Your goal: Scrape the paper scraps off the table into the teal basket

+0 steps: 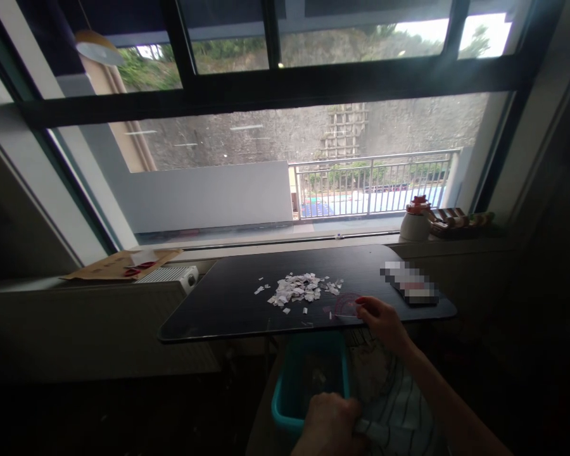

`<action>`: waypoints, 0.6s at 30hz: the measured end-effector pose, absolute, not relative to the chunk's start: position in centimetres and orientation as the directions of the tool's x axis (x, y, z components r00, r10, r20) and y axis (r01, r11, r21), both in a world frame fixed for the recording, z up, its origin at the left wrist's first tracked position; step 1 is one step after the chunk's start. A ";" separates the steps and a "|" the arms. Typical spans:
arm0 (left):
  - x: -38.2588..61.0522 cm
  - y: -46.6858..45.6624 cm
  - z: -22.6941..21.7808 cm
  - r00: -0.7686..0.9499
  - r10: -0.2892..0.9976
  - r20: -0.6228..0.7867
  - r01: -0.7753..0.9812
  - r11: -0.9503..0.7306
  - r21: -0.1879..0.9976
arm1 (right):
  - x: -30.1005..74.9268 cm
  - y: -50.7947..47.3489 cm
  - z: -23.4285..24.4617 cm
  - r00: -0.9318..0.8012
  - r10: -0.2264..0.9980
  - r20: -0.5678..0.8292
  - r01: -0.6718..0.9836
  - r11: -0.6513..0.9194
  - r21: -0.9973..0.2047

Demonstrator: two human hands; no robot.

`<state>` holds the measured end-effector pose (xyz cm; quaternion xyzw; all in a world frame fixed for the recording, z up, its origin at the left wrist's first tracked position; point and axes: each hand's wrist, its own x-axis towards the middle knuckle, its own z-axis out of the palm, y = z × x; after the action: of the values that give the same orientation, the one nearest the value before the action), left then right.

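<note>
My right hand (382,320) is at the near edge of the black table (237,278), its fingers pinched on the right end of a clear, pink-marked protractor (346,305). The protractor lies at the tabletop, just right of a pile of small torn white paper pieces (298,289). Below the table edge stands a teal plastic basin (276,399) with a few pale bits in its dim inside. My left hand (327,415) is closed at the basin's near right rim; its fingertips are hidden from view.
A blurred-out item (411,284) lies on the table's right side. On the sill are a white pot (414,225) with a red top and a dark tray of items (456,221). A brown paper envelope (104,266) rests on the radiator (168,277) at left. Striped cloth (394,405) covers my lap.
</note>
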<state>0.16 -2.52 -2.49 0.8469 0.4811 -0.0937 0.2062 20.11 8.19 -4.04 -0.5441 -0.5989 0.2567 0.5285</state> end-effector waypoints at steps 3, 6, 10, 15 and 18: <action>0.7 -2.6 -2.7 0.513 0.771 -0.378 0.858 -0.443 0.260 | 19.9 7.8 -3.8 0.141 0.926 0.351 0.384 0.275 -0.881; 0.6 -2.7 -2.9 0.499 0.776 -0.385 0.866 -0.431 0.254 | 19.3 7.1 -3.4 0.113 0.931 0.349 0.382 0.283 -0.880; 0.4 -2.7 -2.8 0.487 0.780 -0.393 0.873 -0.418 0.252 | 18.4 6.2 -2.8 0.077 0.929 0.361 0.378 0.308 -0.873; 0.5 -2.8 -2.6 0.486 0.783 -0.388 0.873 -0.418 0.250 | 18.0 7.4 -2.4 0.133 0.914 0.382 0.408 0.301 -0.862; 0.5 -2.9 -2.5 0.494 0.779 -0.385 0.869 -0.427 0.251 | 18.0 8.7 -2.5 0.171 0.906 0.388 0.448 0.279 -0.850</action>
<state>0.48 -2.91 -2.52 0.8380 0.4917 -0.1055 0.2117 17.96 8.67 -2.53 -0.5589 -0.6054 0.2193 0.5225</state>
